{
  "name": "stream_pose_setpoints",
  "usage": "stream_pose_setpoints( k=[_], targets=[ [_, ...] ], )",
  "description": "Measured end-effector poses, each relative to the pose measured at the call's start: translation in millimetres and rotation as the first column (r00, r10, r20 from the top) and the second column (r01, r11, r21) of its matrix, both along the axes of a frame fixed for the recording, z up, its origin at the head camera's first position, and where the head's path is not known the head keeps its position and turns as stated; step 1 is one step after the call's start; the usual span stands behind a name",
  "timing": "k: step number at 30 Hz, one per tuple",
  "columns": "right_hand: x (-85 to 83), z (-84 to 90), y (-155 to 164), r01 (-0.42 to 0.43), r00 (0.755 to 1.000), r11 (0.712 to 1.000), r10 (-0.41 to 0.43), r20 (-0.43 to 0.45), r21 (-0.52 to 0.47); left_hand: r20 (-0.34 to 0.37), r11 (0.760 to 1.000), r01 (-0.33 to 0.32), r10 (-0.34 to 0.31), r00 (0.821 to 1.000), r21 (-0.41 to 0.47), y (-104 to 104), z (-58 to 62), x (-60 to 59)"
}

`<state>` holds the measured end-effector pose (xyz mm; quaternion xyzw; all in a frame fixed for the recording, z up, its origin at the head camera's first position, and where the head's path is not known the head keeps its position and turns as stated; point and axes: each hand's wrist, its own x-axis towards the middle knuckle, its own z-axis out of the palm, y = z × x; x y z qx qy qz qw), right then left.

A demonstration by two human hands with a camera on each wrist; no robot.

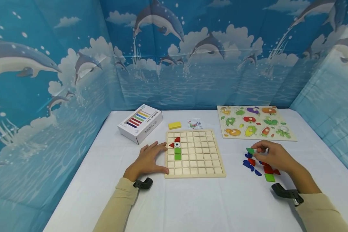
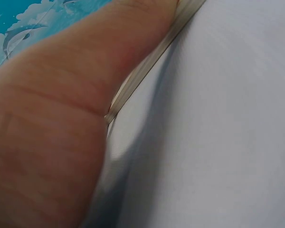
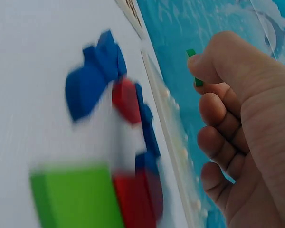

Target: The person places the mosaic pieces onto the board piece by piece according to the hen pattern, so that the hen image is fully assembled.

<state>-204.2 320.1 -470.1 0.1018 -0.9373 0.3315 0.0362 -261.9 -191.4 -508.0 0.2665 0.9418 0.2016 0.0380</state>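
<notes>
My right hand (image 1: 275,155) pinches a small green wooden piece (image 1: 250,150) with a curved edge between thumb and index finger, held above a loose group of pieces. In the right wrist view, the thumb and fingertip cover most of that green piece (image 3: 190,52). My left hand (image 1: 149,159) rests along the left side of the wooden grid board (image 1: 203,158), thumb at the near corner and index fingertip on the edge. On the board's left part sit a red quarter-round (image 1: 177,139), a red triangle (image 1: 171,145), an eye tile (image 1: 177,145) and two green squares (image 1: 178,157).
Blue pieces (image 1: 257,172), red pieces (image 1: 268,169) and a light green square (image 1: 269,177) lie below my right hand. Behind the board are a white box (image 1: 140,124), a yellow block (image 1: 174,125) and a pattern card (image 1: 194,123). A vegetable puzzle board (image 1: 240,124) lies back right.
</notes>
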Motion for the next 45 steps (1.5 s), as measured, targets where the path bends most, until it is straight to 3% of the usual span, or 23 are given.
stream_pose_setpoints(
  k=[7, 12, 16, 21, 26, 34, 37, 45],
  targets=[
    [-25.9, 2.1, -44, -0.168, 0.983, 0.985, 0.164, -0.081, -0.041, 0.008, 1.000, 0.004, -0.004, 1.000, 0.002, 1, 1.9, -0.5],
    [-41.2, 2.5, -84, -0.332, 0.941, 0.935, 0.319, -0.114, -0.121, 0.015, 1.000, 0.002, -0.002, 1.000, -0.002, 1, 0.9, -0.7],
    [-50.9, 3.1, -121, -0.416, 0.909, 0.896, 0.408, -0.081, -0.153, 0.022, 1.000, -0.003, 0.003, 1.000, 0.003, 0, 0.0, -0.8],
    [-55.1, 3.7, -163, -0.475, 0.876, 0.862, 0.481, -0.009, -0.175, 0.026, 1.000, 0.000, 0.000, 1.000, 0.012, 0, 0.1, -1.1],
    [-56.0, 2.8, -190, -0.539, 0.837, 0.823, 0.547, -0.005, -0.179, 0.019, 1.000, 0.006, -0.006, 1.000, 0.010, 0, 0.6, -0.9],
    [-51.3, -4.9, -221, -0.593, 0.799, 0.796, 0.601, 0.034, -0.121, 0.030, 1.000, 0.007, -0.007, 1.000, 0.013, 0, 1.5, -0.4],
    [-49.9, -7.2, -226, -0.596, 0.797, 0.796, 0.602, 0.040, -0.103, 0.037, 1.000, 0.009, -0.010, 0.999, 0.007, 0, 1.6, -0.4],
    [-46.3, -9.0, -234, -0.549, 0.834, 0.836, 0.549, 0.058, -0.005, 0.033, 1.000, 0.015, -0.015, 0.999, 0.007, -1, 2.0, 0.1]
  ],
)
